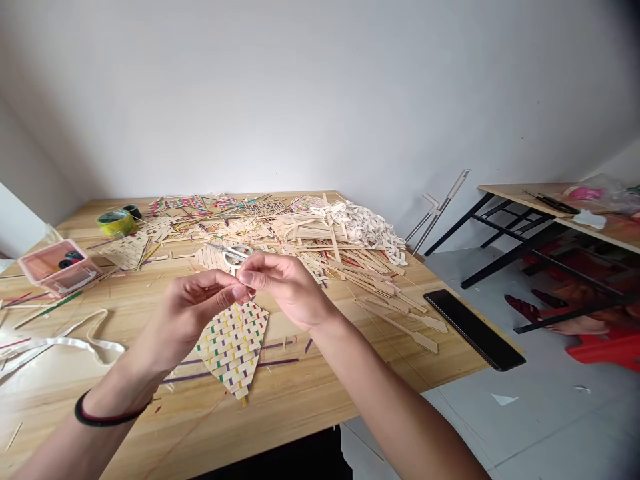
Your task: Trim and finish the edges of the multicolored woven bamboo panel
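Note:
My left hand and my right hand meet above the table, thumbs and fingertips pinched together. Whatever lies between the fingertips is too small or hidden to make out. Just beneath them, a woven piece of pale strips with green, purple, yellow and red bits lies on the tabletop, its upper end covered by my hands. White-handled scissors rest right behind my fingers, partly hidden. Purple strips stick out on either side under the woven piece.
Behind sit pale strips, a white ribbon heap and several flat sticks. At left are a pink box, a tape roll and white ribbon. A phone lies by the right edge; a person's foot shows beyond.

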The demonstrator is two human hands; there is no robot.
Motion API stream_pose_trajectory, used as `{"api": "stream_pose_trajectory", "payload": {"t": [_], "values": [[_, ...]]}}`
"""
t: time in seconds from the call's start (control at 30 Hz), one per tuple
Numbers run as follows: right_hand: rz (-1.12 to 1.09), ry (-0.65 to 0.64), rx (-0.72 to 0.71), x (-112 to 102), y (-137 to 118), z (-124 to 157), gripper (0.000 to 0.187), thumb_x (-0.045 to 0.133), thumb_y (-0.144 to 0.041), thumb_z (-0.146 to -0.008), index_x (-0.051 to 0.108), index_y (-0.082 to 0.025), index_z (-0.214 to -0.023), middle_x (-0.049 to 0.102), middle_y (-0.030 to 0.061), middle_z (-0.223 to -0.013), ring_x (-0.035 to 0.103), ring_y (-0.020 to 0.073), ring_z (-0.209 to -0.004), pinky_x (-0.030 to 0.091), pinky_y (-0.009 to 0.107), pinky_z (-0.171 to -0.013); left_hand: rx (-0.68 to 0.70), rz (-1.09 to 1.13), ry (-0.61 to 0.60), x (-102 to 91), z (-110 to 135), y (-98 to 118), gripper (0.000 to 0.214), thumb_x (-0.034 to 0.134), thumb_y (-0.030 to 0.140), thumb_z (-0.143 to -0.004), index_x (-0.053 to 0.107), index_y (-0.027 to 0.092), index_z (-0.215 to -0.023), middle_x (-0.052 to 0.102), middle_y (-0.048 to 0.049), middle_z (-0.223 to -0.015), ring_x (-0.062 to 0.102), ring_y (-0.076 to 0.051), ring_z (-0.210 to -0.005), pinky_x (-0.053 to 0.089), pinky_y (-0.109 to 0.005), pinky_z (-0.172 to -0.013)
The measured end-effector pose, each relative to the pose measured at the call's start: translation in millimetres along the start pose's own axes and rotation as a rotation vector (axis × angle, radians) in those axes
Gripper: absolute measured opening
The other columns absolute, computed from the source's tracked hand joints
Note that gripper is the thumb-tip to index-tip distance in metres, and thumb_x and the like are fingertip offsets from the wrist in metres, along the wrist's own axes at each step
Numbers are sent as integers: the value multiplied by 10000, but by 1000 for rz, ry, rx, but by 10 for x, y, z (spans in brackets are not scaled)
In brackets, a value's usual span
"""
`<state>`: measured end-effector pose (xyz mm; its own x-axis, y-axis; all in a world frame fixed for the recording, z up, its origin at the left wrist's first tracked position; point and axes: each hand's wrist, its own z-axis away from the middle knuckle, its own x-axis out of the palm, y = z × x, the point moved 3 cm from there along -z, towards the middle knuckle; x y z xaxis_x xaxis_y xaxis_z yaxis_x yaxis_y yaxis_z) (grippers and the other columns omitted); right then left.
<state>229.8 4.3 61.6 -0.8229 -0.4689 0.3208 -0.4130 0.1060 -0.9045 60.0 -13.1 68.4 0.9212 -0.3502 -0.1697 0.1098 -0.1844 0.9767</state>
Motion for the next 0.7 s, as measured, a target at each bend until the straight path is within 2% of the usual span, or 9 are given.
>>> {"api": "stream_pose_trajectory", "payload": {"t": [0.17, 0.23, 0.3, 0.4, 0.5, 0.6, 0.7], "values": [[-219, 36, -13, 46, -44, 88, 198, 827, -357, -888, 709, -199, -887, 720, 15, -998, 694, 159, -950, 543, 336, -937, -50, 37, -71, 25, 185, -86, 209, 728, 437, -967, 783, 238, -935, 741, -9, -905, 625, -173, -874, 454, -280, -802], [-261, 42, 5, 54, -39, 134, 219, 798, -385, -916, 694, -193, -925, 735, 42, -1053, 720, 186, -972, 559, 381, -952, -92, 92, -102, 74, 288, -119, 209, 701, 426, -988, 763, 232, -940, 727, -23, -934, 617, -183, -913, 449, -285, -809], [-302, 42, 22, 67, -22, 177, 231, 777, -393, -935, 663, -193, -921, 734, 39, -984, 720, 183, -886, 579, 392, -893, -122, 200, -133, 155, 391, -151, 221, 670, 421, -1007, 741, 224, -938, 716, -38, -953, 606, -189, -935, 445, -292, -823], [-382, 48, 46, 104, 5, 230, 237, 763, -352, -949, 603, -194, -870, 642, -20, -812, 565, 99, -637, 540, 291, -676, -220, 458, -186, 323, 542, -230, 230, 641, 436, -1015, 683, 223, -939, 618, 1, -752, 516, -144, -716, 409, -279, -710], [-384, 61, 74, 139, 6, 274, 269, 726, -322, -983, 561, -183, -822, 513, -49, -742, 344, 59, -554, 368, 207, -542, -351, 564, -185, 459, 706, -338, 253, 673, 457, -988, 624, 220, -914, 411, 60, -665, 291, -104, -576, 265, -263, -574], [-318, 101, 53, 104, -47, 322, 307, 734, -338, -981, 542, -182, -797, 455, -50, -714, 293, 68, -571, 288, 205, -530, -398, 527, -146, 500, 894, -414, 317, 666, 501, -981, 584, 217, -866, 356, 59, -674, 258, -117, -596, 236, -278, -578], [-223, 181, 19, -40, -129, 389, 297, 774, -344, -949, 559, -193, -810, 447, -50, -696, 274, 78, -574, 241, 200, -507, -435, 492, -134, 482, 1122, -484, 394, 583, 583, -1000, 568, 222, -841, 343, 50, -662, 255, -136, -604, 243, -296, -583]]}}
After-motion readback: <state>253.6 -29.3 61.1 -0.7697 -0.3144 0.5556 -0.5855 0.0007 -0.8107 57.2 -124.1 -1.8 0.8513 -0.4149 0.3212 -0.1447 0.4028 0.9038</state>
